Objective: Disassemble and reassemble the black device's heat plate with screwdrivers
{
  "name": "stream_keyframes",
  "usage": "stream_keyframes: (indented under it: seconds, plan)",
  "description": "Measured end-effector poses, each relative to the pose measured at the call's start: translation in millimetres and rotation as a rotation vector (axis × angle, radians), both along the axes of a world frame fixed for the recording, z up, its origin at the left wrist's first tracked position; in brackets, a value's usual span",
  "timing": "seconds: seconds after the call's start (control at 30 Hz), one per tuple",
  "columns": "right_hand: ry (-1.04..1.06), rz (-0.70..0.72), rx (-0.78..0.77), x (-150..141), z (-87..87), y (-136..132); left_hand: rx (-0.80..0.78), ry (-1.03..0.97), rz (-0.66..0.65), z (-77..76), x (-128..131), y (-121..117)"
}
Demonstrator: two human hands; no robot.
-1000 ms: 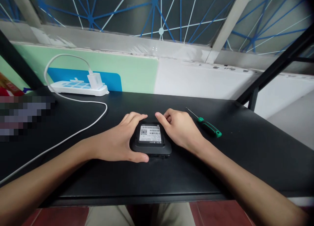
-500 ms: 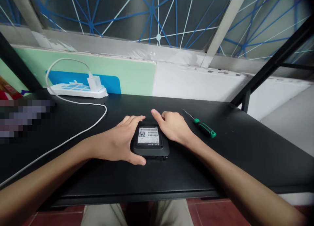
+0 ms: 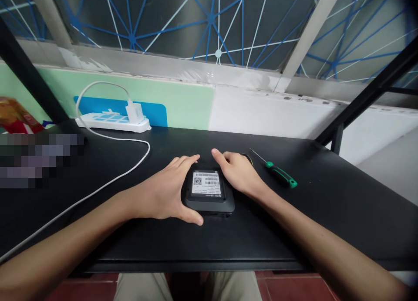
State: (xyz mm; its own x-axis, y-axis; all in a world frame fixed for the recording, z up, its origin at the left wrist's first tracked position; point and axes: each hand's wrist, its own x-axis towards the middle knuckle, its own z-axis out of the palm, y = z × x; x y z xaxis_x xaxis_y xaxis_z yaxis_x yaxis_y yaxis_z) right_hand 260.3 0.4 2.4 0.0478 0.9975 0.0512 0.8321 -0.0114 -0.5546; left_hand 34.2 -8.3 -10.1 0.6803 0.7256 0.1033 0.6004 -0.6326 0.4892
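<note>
A flat black electronic box (image 3: 212,207) lies on the black table, a white label with a QR code and barcodes facing up. My left hand (image 3: 168,190) is wrapped round its left side, thumb at the near edge and fingertips at the far edge. Along the right side of the box rests my right hand (image 3: 240,172), thumb stretched forward and other fingers curled under, mostly hidden. Behind its knuckles a dark thing with a yellow edge (image 3: 248,158) shows in part; its kind is unclear. To the right lies a green-and-black screwdriver (image 3: 281,174), its tip pointing away.
A white power strip (image 3: 114,122) at the back left holds a charger plug (image 3: 134,113). Its white cable (image 3: 107,190) runs across the table's left side. A red and orange packet (image 3: 18,116) is at the far left. Black frame bars (image 3: 365,105) rise at both sides.
The whole scene has shifted slightly right and down in view. Both hands keep nearly the same pose around the box; more of the yellow-edged thing shows behind the right hand.
</note>
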Motion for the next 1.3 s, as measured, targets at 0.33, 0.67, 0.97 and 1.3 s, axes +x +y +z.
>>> stream_keyframes:
  seconds: [0.33, 0.67, 0.97, 1.3]
  plan:
    - [0.049, 0.134, 0.129, 6, -4.8, -7, -0.021, -0.155, -0.027, 1.6, 0, -2]
    - [0.049, 0.172, 0.157, 4, -3.7, -9, -0.06, -0.163, 0.004, 5.9, 2, -7]
    - [0.032, 0.201, 0.144, 4, 0.0, -14, 0.002, -0.167, -0.024, 9.9, -1, -7]
    - [-0.094, 0.557, 0.036, 27, 13.3, -27, 0.005, -0.142, -0.016, 10.2, -9, -1]
